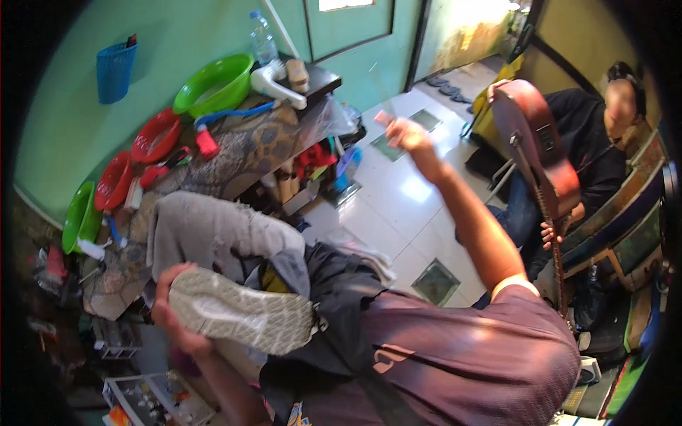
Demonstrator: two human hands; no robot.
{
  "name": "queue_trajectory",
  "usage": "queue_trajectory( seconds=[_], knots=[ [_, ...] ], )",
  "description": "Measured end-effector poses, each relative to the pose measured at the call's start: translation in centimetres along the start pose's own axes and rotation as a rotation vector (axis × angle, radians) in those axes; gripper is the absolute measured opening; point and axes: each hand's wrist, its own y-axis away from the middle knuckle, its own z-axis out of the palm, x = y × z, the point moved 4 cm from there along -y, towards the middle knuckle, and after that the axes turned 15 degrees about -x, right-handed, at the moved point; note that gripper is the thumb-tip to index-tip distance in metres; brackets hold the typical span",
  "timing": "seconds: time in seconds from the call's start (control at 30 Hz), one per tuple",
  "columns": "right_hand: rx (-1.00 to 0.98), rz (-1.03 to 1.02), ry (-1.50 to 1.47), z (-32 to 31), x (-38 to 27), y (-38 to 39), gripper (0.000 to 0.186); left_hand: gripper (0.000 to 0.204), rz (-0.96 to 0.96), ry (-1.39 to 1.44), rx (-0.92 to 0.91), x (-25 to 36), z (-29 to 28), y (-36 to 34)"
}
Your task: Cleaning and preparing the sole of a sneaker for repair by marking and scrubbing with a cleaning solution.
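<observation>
A shoe (238,311) lies sole-up against my lap, with its pale grey patterned tread facing up. Around its left end wraps my left hand (174,309), the thumb and fingers closed on the edge. My right hand (408,135) is raised far out over the tiled floor, arm stretched away from the shoe. Its fingers look bent together and are smeared by motion. A small pinkish thing or fingertip shows at their tip; what they hold, if anything, cannot be made out.
A cloth-covered bench (266,138) along the left wall holds green basins (213,84), red basins (156,136), brushes and a plastic bottle (263,39). At the right a seated person (593,135) holds a reddish-brown guitar (536,142). A small rack (160,397) stands at lower left.
</observation>
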Motion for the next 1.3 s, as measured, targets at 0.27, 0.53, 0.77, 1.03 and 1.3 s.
queue_trajectory(
  seconds=[0.27,0.53,0.77,1.03,1.3],
  knots=[
    [0.433,0.291,0.498,-15.7,0.4,-19.5,0.025,0.074,0.055,-0.397,-0.167,3.4,1.5,-0.8],
    [0.11,0.693,1.573,-21.9,3.2,-28.0,0.03,0.074,-0.024,-0.302,-0.003,2.2,1.4,-0.6],
    [0.167,0.688,1.604,-18.5,1.8,-26.7,0.035,0.075,-0.028,-0.299,0.026,2.0,0.7,-0.3],
    [0.172,0.688,1.623,-18.6,0.7,-25.8,0.042,0.071,0.006,-0.242,-0.002,1.3,0.7,0.0],
    [0.027,0.662,1.575,-18.4,-0.3,-24.9,0.043,0.07,-0.017,-0.166,-0.003,0.8,0.5,0.3]
  ],
)
